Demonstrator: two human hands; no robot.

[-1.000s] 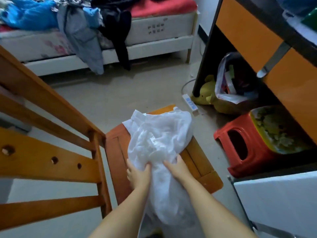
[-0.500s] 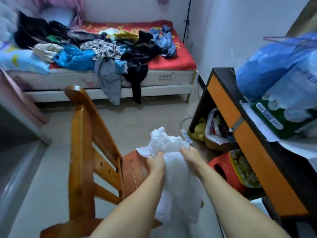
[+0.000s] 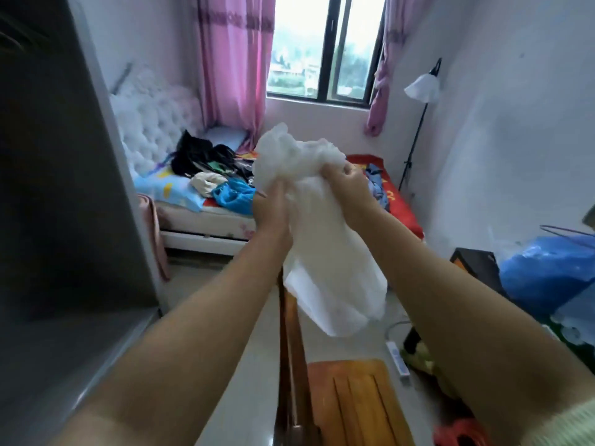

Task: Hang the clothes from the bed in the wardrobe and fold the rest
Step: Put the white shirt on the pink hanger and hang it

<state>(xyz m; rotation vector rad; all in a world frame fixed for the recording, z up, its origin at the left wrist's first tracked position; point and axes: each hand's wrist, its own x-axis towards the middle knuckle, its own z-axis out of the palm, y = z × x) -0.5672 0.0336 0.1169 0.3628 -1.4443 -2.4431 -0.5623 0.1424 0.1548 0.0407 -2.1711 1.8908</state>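
**So the white garment's off the chair now**

Both hands, left hand (image 3: pixel 272 204) and right hand (image 3: pixel 349 191), clutch the white garment (image 3: pixel 322 252), fingers bunched into it, lifted chest-high above the chair (image 3: pixel 351 400). Bed pile (image 3: pixel 212 175) waits beyond. Probably hanging next.

Home bedroom — bed (image 3: pixel 206 220), curtains (image 3: pixel 235 59).
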